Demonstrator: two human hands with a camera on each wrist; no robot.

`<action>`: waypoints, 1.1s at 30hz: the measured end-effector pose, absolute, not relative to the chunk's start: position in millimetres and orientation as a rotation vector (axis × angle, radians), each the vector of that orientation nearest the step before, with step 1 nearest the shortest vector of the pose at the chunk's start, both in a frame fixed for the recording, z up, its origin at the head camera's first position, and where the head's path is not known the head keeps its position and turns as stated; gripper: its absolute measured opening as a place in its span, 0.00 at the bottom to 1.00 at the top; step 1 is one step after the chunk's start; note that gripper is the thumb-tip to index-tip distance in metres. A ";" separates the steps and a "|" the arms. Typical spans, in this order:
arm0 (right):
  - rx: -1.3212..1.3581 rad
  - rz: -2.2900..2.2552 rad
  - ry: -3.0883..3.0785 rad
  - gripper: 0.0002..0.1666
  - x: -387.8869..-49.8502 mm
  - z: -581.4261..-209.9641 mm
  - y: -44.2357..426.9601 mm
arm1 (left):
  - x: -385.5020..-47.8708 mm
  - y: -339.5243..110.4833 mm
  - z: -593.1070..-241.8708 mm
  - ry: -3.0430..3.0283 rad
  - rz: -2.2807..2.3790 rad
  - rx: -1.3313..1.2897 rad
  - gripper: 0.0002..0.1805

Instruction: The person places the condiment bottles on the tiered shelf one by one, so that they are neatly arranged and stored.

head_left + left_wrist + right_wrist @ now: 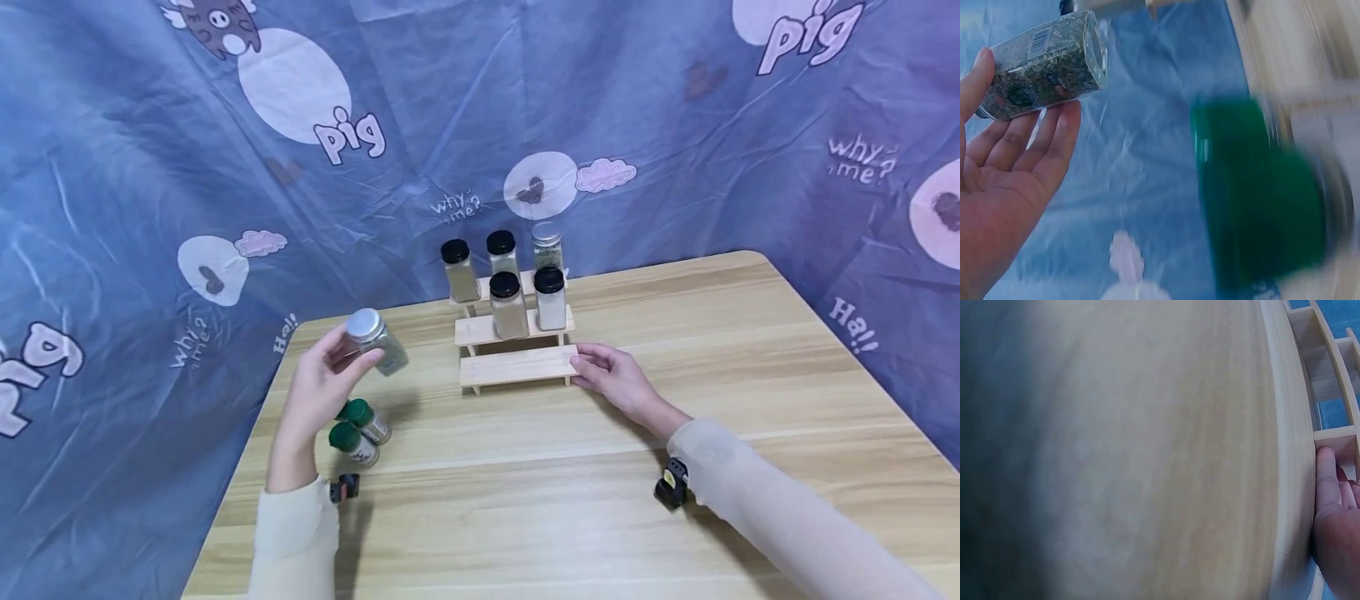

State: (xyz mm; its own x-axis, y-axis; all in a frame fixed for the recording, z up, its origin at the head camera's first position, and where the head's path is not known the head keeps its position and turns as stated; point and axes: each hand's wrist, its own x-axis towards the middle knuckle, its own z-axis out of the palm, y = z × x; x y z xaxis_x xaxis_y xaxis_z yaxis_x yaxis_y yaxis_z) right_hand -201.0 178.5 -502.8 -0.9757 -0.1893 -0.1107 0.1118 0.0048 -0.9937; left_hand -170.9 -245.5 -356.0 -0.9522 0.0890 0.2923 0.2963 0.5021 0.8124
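- While your left hand [318, 387] held the jar [386, 350] above the tabletop [480, 517], the wooden rack [474, 332] lay to the right of that grip, well apart from it; that sideways gap looked like the relation to mind.
- Your jar's long axis leaned: its silver lid [364, 325] sat up and to the left, its base down and to the right, on the rack side.
- Your left thumb lay against one side and the fingers against the other, parted by the jar's body and pinching it.
- Your left forearm rose steeply below the grip, beside the green-capped shakers [354, 443].
- Your right hand [615, 379] was nearer the rack, thumb and fingers closed on the right end of its front tier [517, 367], the forearm slanting back to the right.
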 end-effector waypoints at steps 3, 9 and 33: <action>-0.078 -2.067 2.068 0.34 -201.3 -502.8 178.8 | -186.7 -225.6 -359.5 -2.559 -1.473 -0.391 0.29; -0.077 -2.060 2.091 0.34 -198.9 -502.0 177.6 | -217.7 -192.4 -367.1 -2.600 -1.557 -0.479 0.30; -0.083 -2.071 2.095 0.34 -196.8 -501.5 178.8 | -260.9 -145.4 -397.5 -2.623 -1.714 -0.572 0.32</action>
State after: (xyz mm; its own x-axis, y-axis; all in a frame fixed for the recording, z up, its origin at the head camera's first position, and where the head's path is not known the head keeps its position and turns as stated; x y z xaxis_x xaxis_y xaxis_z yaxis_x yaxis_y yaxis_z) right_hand -196.8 178.8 -501.5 -0.9796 -0.1751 -0.0982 0.0962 0.0199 -0.9952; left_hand -260.9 -145.4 -397.5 -0.9346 0.3192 0.1569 0.2719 0.3567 0.8938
